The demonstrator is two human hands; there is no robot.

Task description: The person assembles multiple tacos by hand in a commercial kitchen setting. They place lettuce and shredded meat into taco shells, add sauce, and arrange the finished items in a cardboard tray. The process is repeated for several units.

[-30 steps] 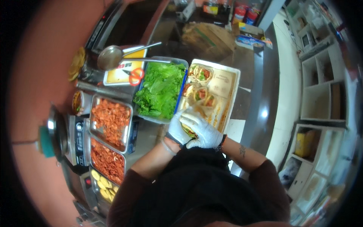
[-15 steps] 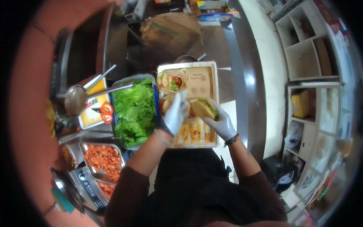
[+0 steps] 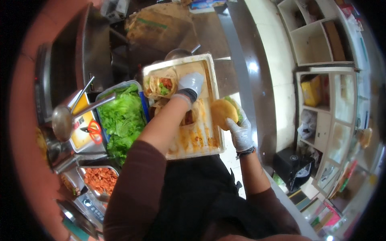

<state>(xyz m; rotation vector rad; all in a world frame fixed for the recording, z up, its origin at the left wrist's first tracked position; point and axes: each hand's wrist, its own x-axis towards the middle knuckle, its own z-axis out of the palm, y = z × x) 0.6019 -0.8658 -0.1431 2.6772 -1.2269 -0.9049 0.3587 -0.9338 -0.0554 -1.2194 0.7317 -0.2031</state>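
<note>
My right hand (image 3: 242,134), in a clear glove, grips a round split bun (image 3: 223,113) with green lettuce along its edge, just off the tray's right side. Over a stack of brown paper wrappers (image 3: 185,69) is my gloved left hand (image 3: 192,83), its fingers bent together and their tips hidden against the paper. Both wrappers and hand are within a cream tray (image 3: 214,80) stained with orange sauce. A paper-wrapped filled bun (image 3: 161,85) lies in the tray's far left corner. Another wrapped bun (image 3: 189,117) is partly covered by my left forearm.
Left of the tray stands a tub of lettuce (image 3: 120,124). Beyond it lie red-handled scissors (image 3: 95,132) and a metal ladle (image 3: 62,122). A metal pan of chopped reddish food (image 3: 99,180) is at the near left. White shelves (image 3: 309,48) stand along the right.
My left hand has left the bun and moved away onto the wrapper stack. My right hand has carried the bun right, out past the tray's edge. The view has shifted.
</note>
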